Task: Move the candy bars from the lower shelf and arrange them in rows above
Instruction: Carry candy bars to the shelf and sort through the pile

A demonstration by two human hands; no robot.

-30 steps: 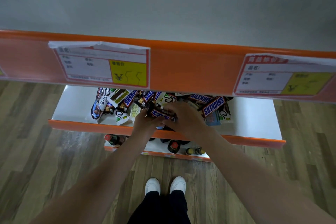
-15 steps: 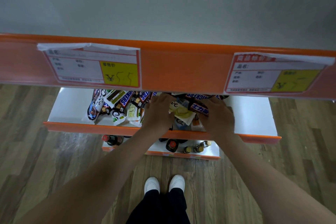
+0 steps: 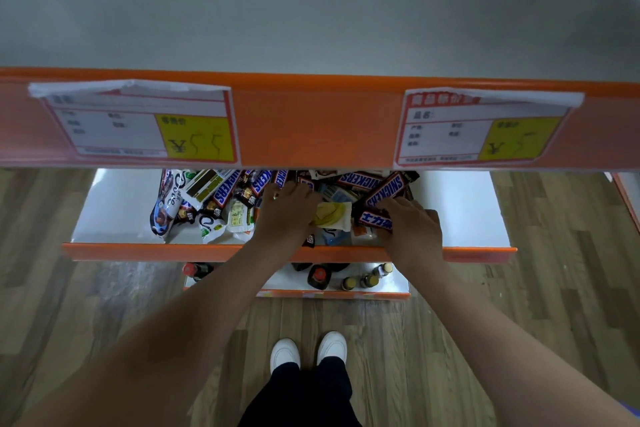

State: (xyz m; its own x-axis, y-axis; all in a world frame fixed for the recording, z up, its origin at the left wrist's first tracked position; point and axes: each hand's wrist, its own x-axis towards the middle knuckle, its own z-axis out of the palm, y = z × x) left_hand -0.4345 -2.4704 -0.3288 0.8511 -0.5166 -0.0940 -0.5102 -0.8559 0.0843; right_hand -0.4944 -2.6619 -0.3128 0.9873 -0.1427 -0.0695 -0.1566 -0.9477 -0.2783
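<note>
Across the top of the view, a white upper shelf [image 3: 311, 10] is seen, edged by an orange front rail [image 3: 318, 121] on which two price labels are fixed, a left label [image 3: 138, 125] and a right label [image 3: 481, 128], each with a yellow field. Below the rail, a wood-patterned floor [image 3: 69, 322] is spread on both sides, and a white lower shelf [image 3: 117, 211] with an orange lip is set against it. On this lower shelf the candy bars [image 3: 225, 191] are heaped in a loose pile, among them several Snickers bars, a long pouch [image 3: 166, 208] at the left end and a pale yellow packet [image 3: 332, 215] near the middle. Under it a bottom shelf [image 3: 398, 284] is partly shown, with a few bottles [image 3: 318, 277] stood on it. Both forearms are stretched down to the pile, well apart from each other. The left hand [image 3: 287, 215] is laid palm-down on the heap, its fingers spread over the wrappers beside the yellow packet; whether anything is grasped beneath it cannot be told. The right hand [image 3: 412, 232] is curled round one end of a Snickers bar [image 3: 377, 218] at the right side of the pile, the blue-printed wrapper being pinched under the fingers. Lowest in view, dark trousers and two white shoes [image 3: 308, 350] are seen on the floor.
</note>
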